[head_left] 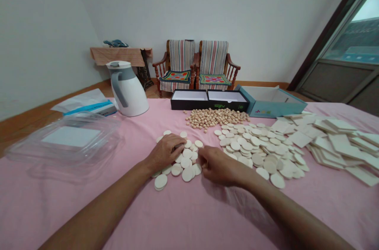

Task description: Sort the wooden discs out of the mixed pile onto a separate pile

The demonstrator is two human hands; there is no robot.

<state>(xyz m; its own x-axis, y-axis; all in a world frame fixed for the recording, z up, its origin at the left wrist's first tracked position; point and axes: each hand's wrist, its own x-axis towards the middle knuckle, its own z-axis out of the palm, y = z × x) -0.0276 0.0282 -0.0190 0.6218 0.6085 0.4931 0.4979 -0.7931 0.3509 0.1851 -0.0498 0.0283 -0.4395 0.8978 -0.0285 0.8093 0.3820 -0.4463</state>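
A small heap of round, pale wooden discs point(186, 162) lies on the pink cloth between my two hands. My left hand point(166, 150) rests over the heap's left side, fingers bent and thumb close to them; whatever they grip is hidden. On the right edge of the heap my right hand point(215, 166) is curled like a fist, its fingertips turned toward the discs and out of sight. A short stack of discs point(160, 181) sits nearer me, below my left wrist. To the right of my right hand spreads a larger pile of similar discs point(257, 145).
Small wooden beads point(214, 118) lie before a black two-part box point(189, 105). A blue-green box point(276, 104) stands beside it. Square wooden pieces point(340, 143) are heaped at right. On the left are clear plastic containers point(68, 139), a packet point(89, 104) and a white jug point(133, 94).
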